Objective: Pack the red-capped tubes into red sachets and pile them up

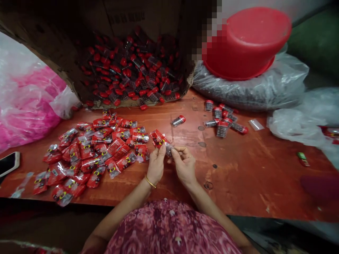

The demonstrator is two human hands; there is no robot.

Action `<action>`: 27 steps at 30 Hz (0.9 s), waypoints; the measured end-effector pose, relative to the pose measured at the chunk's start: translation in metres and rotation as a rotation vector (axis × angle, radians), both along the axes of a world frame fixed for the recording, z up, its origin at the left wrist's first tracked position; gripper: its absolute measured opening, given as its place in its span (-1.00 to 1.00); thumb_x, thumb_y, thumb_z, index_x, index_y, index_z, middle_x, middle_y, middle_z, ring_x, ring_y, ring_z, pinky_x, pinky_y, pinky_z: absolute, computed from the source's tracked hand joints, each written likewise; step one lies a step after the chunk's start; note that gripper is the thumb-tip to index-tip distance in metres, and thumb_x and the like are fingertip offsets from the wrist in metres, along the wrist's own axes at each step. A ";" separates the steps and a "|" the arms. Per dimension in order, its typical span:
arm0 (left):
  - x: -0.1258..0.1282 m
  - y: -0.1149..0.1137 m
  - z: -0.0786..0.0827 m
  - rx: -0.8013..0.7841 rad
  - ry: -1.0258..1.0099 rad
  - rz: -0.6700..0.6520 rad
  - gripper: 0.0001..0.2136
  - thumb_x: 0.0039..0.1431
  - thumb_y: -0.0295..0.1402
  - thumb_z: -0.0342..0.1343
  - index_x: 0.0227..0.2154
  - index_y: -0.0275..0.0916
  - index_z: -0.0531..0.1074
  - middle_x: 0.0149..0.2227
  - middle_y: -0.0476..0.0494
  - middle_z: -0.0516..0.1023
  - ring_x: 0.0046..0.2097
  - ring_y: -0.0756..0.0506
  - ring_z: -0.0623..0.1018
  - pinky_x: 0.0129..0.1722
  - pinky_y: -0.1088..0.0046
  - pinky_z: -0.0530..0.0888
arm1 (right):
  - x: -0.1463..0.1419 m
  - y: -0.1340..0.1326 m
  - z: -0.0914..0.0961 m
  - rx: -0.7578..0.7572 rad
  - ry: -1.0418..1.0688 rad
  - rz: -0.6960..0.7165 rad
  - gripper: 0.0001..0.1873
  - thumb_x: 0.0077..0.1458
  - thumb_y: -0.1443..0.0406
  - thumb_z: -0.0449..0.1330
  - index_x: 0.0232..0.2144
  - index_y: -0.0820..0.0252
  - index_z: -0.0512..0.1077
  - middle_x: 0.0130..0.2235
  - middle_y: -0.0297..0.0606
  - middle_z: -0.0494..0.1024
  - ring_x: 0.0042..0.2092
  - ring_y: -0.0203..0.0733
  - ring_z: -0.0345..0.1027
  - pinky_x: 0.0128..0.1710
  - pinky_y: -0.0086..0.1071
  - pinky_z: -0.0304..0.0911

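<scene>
My left hand (156,164) and my right hand (184,162) meet over the wooden table (251,176), both pinched on a small clear packet (168,149) with a red printed label. A gold bangle sits on my left wrist. Just left of the hands spreads a heap of filled red packets (92,151). A single red-capped vial (178,121) lies a little beyond my hands. A cluster of the same vials (224,121) lies farther right.
An open cardboard box (127,67) at the back spills several red-capped vials. A red plastic basin (249,38) rests on a clear bag of dark items (265,88). A pink-filled bag (29,102) lies at left, a phone (9,163) at the left edge.
</scene>
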State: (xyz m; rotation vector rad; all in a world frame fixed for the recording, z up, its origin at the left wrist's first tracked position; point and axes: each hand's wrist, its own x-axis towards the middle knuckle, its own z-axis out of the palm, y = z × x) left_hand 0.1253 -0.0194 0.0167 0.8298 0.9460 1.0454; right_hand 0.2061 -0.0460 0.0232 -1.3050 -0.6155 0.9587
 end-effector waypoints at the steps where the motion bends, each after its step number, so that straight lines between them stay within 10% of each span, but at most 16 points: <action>1: 0.000 -0.003 -0.003 0.017 0.045 -0.008 -0.61 0.02 0.00 0.07 -0.46 -0.29 0.51 -0.45 -0.08 0.54 -0.41 0.00 0.42 -0.36 0.49 0.34 | 0.001 0.000 0.000 -0.012 0.002 -0.012 -0.71 -0.14 0.11 0.27 -0.49 0.19 0.34 -0.60 -0.45 0.44 -0.65 -0.41 0.27 -0.64 -0.50 0.23; 27: -0.001 0.015 -0.006 0.178 0.345 0.012 -0.66 -0.02 -0.07 0.12 -0.56 -0.29 0.38 -0.60 0.01 0.41 -0.50 0.03 0.38 -0.46 0.53 0.34 | 0.020 0.002 -0.031 0.035 -0.095 0.000 -0.74 -0.01 0.10 0.18 -0.40 0.17 0.33 -0.50 -0.40 0.46 -0.52 -0.33 0.37 -0.48 -0.41 0.34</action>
